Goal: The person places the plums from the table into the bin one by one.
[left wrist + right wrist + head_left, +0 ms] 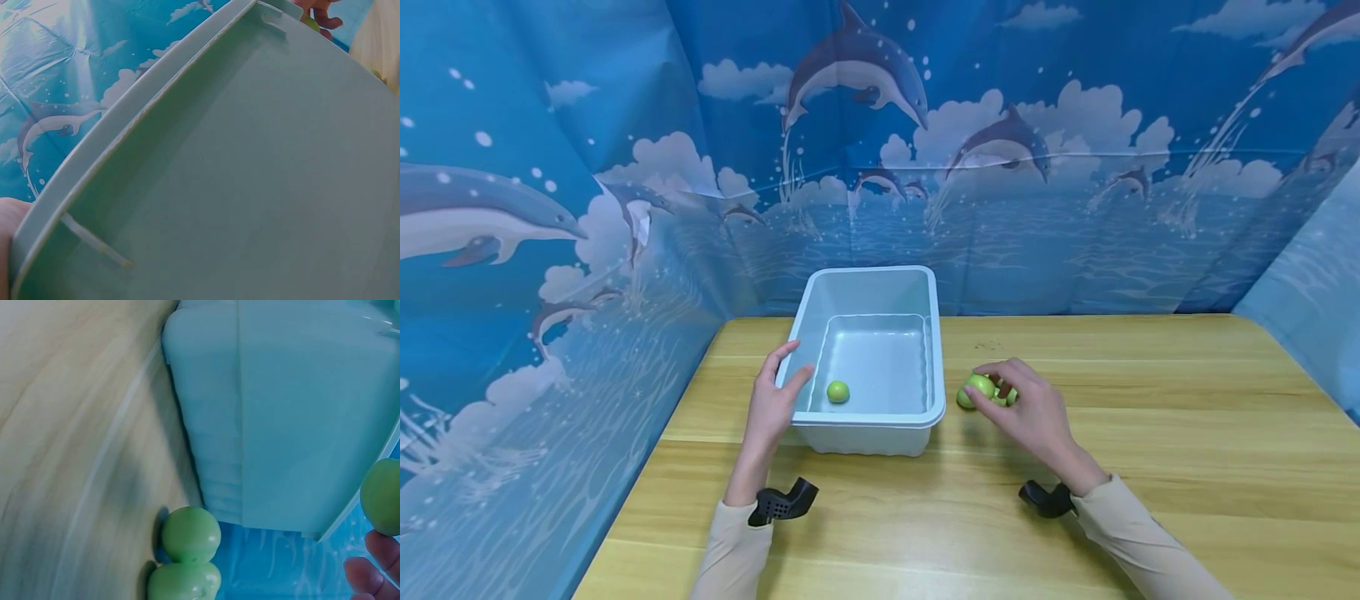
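Note:
My left hand (775,400) grips the left rim of a pale blue plastic tub (868,419), its thumb on the inner side and fingers outside. One round green fruit (838,392) lies on the tub's floor near the front left. To the right of the tub, my right hand (1026,408) pinches another green fruit (382,497) between thumb and fingers, lifted above the table. Several more green fruits (190,534) sit close together on the table under that hand, partly hidden by it in the head view.
The tub stands on a wooden table (1187,433) near its back edge. Behind and to the left hangs a blue curtain (1000,217) printed with dolphins. Each wrist wears a black camera mount (786,502).

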The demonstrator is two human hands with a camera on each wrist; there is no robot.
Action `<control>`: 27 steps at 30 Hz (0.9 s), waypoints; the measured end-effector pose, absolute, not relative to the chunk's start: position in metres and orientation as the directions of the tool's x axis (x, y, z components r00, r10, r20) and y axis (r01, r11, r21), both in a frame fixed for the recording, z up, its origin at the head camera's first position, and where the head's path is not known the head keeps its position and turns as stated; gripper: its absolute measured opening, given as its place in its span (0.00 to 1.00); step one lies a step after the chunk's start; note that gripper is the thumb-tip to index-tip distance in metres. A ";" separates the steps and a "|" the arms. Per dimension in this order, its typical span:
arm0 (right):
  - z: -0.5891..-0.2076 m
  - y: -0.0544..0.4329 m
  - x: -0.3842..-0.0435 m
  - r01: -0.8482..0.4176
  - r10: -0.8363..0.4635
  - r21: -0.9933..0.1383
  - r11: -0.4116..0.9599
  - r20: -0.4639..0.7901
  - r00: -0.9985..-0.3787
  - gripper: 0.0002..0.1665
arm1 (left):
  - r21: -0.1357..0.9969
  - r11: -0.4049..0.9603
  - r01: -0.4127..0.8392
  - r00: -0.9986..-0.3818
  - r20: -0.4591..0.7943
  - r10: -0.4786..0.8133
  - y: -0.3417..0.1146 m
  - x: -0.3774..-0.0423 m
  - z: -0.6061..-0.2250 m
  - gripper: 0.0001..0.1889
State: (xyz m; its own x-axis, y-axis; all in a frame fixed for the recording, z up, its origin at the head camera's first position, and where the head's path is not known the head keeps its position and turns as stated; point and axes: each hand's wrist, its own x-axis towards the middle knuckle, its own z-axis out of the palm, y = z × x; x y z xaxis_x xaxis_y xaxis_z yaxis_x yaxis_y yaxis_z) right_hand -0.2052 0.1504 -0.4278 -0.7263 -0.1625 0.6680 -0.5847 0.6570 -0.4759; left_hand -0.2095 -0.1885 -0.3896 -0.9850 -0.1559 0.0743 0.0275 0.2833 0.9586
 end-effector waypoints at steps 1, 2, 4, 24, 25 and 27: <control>-0.427 0.150 -0.205 -0.586 -0.158 -0.477 0.655 0.672 -0.723 0.14 | 0.959 0.283 0.032 -0.985 0.079 -0.155 -0.188 -0.209 -0.389 0.25; -0.426 0.150 -0.205 -0.590 -0.155 -0.478 0.650 0.677 -0.719 0.15 | 0.959 0.282 0.033 -0.985 0.079 -0.154 -0.188 -0.210 -0.390 0.25; -0.424 0.149 -0.205 -0.600 -0.150 -0.477 0.642 0.690 -0.708 0.15 | 0.959 0.280 0.031 -0.985 0.076 -0.153 -0.188 -0.210 -0.389 0.25; -0.406 0.136 -0.207 -0.716 -0.139 -0.430 0.551 0.798 -0.587 0.14 | 0.959 0.281 0.029 -0.984 0.077 -0.161 -0.188 -0.211 -0.391 0.25; -0.404 0.136 -0.207 -0.717 -0.141 -0.427 0.552 0.799 -0.584 0.14 | 0.959 0.281 0.023 -0.984 0.072 -0.163 -0.188 -0.211 -0.391 0.25; -0.402 0.134 -0.207 -0.717 -0.141 -0.422 0.555 0.801 -0.582 0.14 | 0.959 0.283 0.016 -0.984 0.065 -0.166 -0.188 -0.211 -0.391 0.25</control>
